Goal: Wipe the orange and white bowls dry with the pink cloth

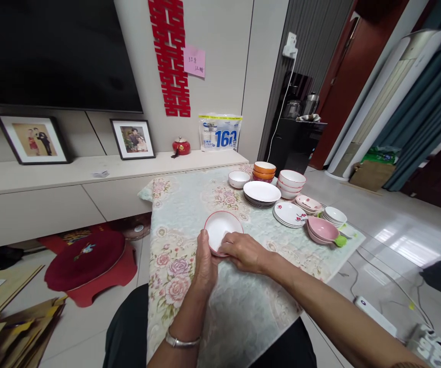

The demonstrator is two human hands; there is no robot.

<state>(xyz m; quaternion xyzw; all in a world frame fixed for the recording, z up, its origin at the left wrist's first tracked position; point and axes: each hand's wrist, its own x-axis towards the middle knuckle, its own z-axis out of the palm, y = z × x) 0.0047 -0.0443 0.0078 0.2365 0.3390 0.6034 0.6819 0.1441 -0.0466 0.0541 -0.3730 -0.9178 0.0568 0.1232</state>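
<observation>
A white bowl with a thin red rim [220, 225] is tilted toward me above the near part of the table. My left hand [206, 260] grips it from the left and below, thumb up along the rim. On the bowl's right near side, my right hand [245, 250] has its fingers curled over the rim against the inner wall. A whitish bit shows under those fingers, too small to tell from the white bowl. The underside of the bowl and my left fingers beneath it are hidden.
A flowered cloth covers the table [189, 204]. Farther right stand a single bowl [239, 179], orange bowls [264, 168], white bowls [291, 180], stacked plates [262, 192], flowered plates [289, 213] and pink dishes [322, 229]. A red stool [90, 266] is at left.
</observation>
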